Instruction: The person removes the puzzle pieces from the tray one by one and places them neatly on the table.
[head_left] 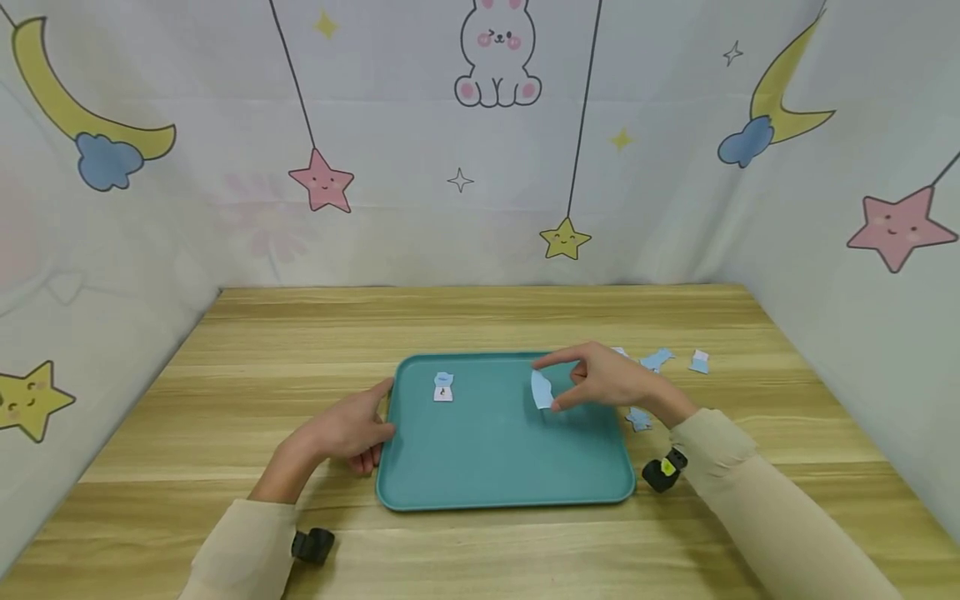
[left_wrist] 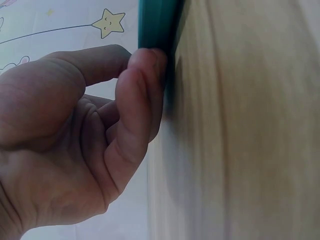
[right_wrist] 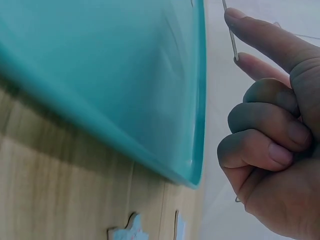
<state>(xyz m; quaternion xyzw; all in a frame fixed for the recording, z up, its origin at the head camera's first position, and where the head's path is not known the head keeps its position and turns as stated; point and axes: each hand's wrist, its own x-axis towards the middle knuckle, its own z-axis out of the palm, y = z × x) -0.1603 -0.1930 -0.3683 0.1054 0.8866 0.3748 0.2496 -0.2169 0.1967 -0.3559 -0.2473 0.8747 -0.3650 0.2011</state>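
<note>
A pale blue puzzle piece is pinched between the thumb and index finger of my right hand, above the right part of the teal tray. The right wrist view shows this piece edge-on as a thin sliver, with the other fingers folded into the palm. My left hand grips the tray's left rim, thumb at the edge and index finger stretched toward the far corner. In the left wrist view its fingertips touch the tray's side. A small blue-and-white puzzle piece pair lies at the tray's upper left.
Several loose puzzle pieces lie on the wooden table right of the tray, among them a blue piece, a white-and-blue piece and another partly behind the right wrist. A patterned curtain encloses the table's back and sides.
</note>
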